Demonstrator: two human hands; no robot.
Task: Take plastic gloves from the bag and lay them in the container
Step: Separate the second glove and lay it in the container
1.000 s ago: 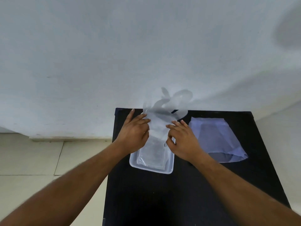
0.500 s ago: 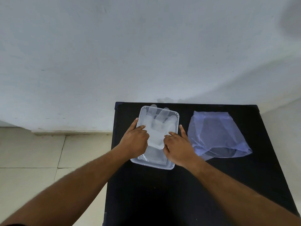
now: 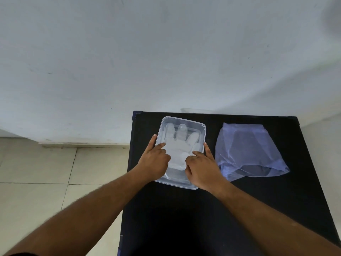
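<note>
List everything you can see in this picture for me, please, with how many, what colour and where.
table: one, black, against the wall, takes up the lower right of the view
container: one, clear plastic, rectangular, on the far left part of the table
plastic glove: at least one, translucent white, lying flat inside the container with its fingers pointing to the wall; more may lie beneath, cannot tell
bag: one, pale blue-violet translucent plastic, on the table right of the container, apart from it
wall: one, white, behind the table
floor: pale tiles, left of the table
left hand: one, pressing on the glove's left side
right hand: one, pressing on the glove's right side
</note>
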